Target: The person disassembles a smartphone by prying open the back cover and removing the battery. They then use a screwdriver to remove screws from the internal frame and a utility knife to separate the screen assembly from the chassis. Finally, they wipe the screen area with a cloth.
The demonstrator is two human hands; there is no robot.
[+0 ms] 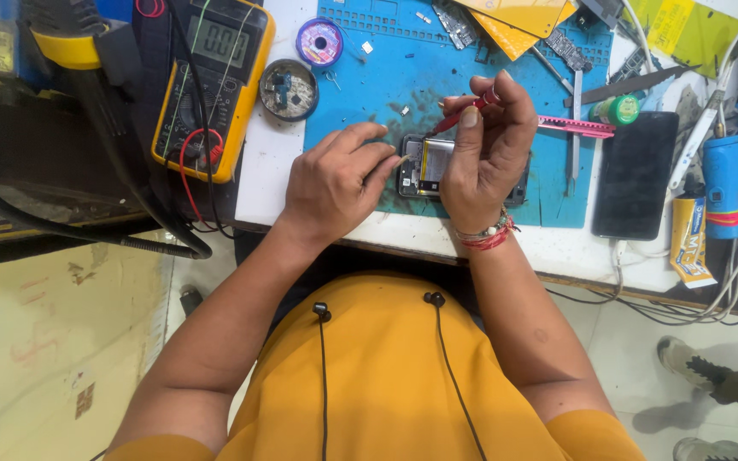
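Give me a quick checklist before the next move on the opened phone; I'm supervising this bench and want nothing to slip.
1. Phone steadied: ok. The left hand rests its fingertips at the edge of the opened phone.
2. Tool gripped: ok. The right hand pinches a red-handled screwdriver, tip angled down toward the phone.
3. Tip seated on a screw: cannot tell, the fingers hide it.
4. Phone on the mat: ok. It lies on the blue work mat.
5. Loose parts clear of the hands: not ok. Small bits lie on the mat near the phone.
6. Small round tin within reach: ok.
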